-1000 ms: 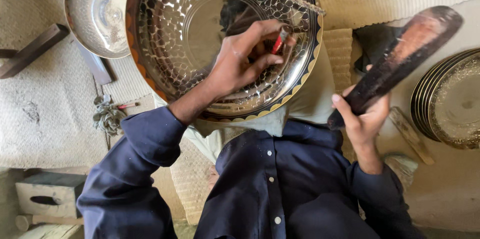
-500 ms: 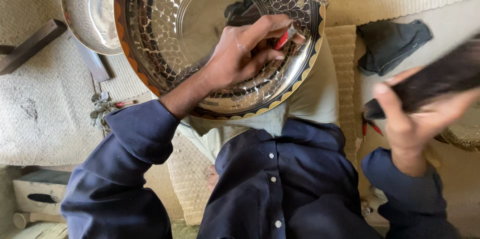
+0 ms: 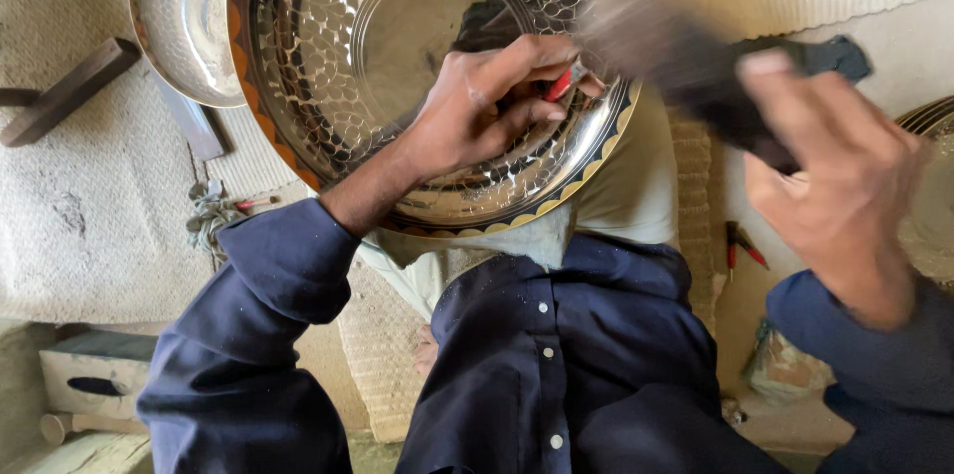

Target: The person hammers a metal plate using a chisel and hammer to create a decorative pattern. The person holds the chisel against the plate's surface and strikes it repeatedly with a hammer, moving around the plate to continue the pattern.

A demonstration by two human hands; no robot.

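1. Large round hammered metal tray with a dark-and-gold patterned rim (image 3: 328,126) rests tilted on the person's lap, shiny face toward the camera.
2. Left hand (image 3: 477,111) lies on the tray's lower right part, fingers curled tight around a small red-handled tool (image 3: 557,86); only the red end shows between thumb and forefinger, tip hidden.
3. Right hand (image 3: 830,181) is raised at the right of the tray, fingers closed around the handle of a dark wooden mallet (image 3: 676,57). The mallet head is blurred and sits over the tray's right rim; contact with the tool cannot be told.
4. Second, plain shiny metal plate (image 3: 179,22) lies on the woven mat (image 3: 89,206) at upper left, partly under the big tray.
5. Dark wooden block (image 3: 65,91) lies on the mat left of that plate.
6. Red-handled pliers (image 3: 740,247) lie on the floor right of the lap, below the right hand.
7. Dark cloth (image 3: 835,55) lies behind the mallet at upper right.
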